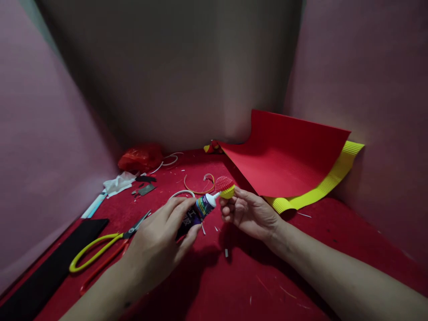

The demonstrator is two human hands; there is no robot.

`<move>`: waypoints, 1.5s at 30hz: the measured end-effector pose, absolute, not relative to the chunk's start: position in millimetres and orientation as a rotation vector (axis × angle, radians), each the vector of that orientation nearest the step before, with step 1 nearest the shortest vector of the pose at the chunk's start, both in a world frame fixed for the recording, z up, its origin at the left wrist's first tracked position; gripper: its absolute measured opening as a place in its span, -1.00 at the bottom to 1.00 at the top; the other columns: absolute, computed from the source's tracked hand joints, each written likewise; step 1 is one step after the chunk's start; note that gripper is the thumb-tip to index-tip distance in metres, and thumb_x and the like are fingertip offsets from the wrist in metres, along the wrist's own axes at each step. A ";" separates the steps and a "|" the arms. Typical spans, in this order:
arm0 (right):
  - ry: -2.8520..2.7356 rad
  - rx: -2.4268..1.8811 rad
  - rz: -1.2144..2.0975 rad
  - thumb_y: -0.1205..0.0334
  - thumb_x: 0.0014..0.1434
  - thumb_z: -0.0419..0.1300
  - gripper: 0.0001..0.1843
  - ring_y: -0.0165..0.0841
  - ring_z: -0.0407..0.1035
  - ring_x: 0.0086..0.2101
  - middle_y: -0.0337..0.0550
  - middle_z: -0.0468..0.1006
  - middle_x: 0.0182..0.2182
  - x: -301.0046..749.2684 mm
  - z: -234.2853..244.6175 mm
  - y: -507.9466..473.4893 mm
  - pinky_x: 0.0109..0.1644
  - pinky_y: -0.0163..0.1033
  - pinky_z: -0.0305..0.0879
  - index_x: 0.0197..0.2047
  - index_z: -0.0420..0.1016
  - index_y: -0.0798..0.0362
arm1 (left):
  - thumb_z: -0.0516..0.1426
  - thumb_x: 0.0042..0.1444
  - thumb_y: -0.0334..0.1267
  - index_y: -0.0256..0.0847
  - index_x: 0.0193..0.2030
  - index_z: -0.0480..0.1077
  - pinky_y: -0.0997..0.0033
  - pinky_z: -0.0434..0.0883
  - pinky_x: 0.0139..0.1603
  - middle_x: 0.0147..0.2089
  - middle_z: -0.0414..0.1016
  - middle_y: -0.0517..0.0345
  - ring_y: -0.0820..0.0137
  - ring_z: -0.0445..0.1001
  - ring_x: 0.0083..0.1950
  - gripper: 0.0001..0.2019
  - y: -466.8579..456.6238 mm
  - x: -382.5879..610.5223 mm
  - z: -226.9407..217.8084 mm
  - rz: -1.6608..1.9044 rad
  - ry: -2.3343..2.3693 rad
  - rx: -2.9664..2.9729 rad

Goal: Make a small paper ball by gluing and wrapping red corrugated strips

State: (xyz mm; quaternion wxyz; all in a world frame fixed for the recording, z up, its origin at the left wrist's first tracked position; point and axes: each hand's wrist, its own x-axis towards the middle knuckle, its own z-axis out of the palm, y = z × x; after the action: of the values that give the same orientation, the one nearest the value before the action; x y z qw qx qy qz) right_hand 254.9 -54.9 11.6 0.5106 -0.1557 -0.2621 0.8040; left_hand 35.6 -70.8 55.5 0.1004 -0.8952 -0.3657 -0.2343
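My left hand [163,236] is closed around a dark glue tube [197,214] with a white nozzle, tilted up to the right. The nozzle tip meets, or nearly meets, a small red and yellow ridged dome [225,187]; contact is hard to make out. Fingers of my right hand [249,211] pinch that dome by its yellow side. Beside my left wrist lie scissors [115,243] with one yellow and one red handle, partly hidden by the hand and forearm.
A curled red corrugated sheet [287,156] lies over a yellow corrugated sheet [321,194] at right. On the left are a black strip [50,272], white tissue [120,183] and a red plastic bag [140,157]. Paper strips and scraps dot the red surface [267,281]; walls enclose it.
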 end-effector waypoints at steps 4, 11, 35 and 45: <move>-0.670 -0.359 1.915 0.12 0.03 0.33 -0.71 -0.44 0.38 -0.44 -0.13 0.56 -0.40 254.7 10.9 -54.6 -0.32 -0.30 0.31 -0.27 0.53 0.18 | 0.05 0.21 -0.24 -0.25 0.14 0.18 0.30 0.41 -0.12 0.01 0.38 -0.07 0.25 0.44 -0.04 -0.63 -74.1 35.6 60.4 -0.704 -1.070 -2.649; -0.803 -0.329 1.798 0.14 0.11 0.27 -0.79 -0.44 0.41 -0.44 -0.13 0.56 -0.36 251.7 8.7 -55.0 -0.33 -0.30 0.35 -0.32 0.54 0.14 | 0.04 0.22 -0.25 -0.22 0.11 0.19 0.36 0.40 -0.13 -0.01 0.39 -0.04 0.29 0.46 -0.06 -0.67 -76.0 38.2 63.0 -0.697 -1.078 -2.739; -0.879 -0.409 1.702 0.17 0.04 0.31 -0.77 -0.42 0.34 -0.47 -0.15 0.51 -0.43 250.0 14.6 -54.8 -0.34 -0.24 0.27 -0.27 0.42 0.11 | 0.10 0.15 -0.15 -0.12 0.00 0.41 0.36 0.45 -0.16 -0.09 0.52 0.06 0.29 0.49 -0.11 -0.71 -75.5 35.6 81.8 -0.832 -1.578 -3.178; -0.914 -0.416 1.632 0.19 0.07 0.29 -0.79 -0.43 0.37 -0.47 -0.17 0.53 -0.40 248.0 12.0 -55.4 -0.32 -0.25 0.30 -0.27 0.40 0.09 | 0.11 0.13 -0.13 -0.10 -0.04 0.43 0.45 0.44 -0.25 -0.17 0.54 0.13 0.35 0.48 -0.19 -0.73 -76.0 39.5 82.7 -0.791 -1.698 -3.214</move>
State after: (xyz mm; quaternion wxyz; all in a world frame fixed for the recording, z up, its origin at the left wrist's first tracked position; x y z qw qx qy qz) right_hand 248.0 -55.4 12.0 0.5752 -0.1775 -0.3902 0.6967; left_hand 39.5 -76.0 82.7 -0.2850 -0.8281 -0.4375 -0.2039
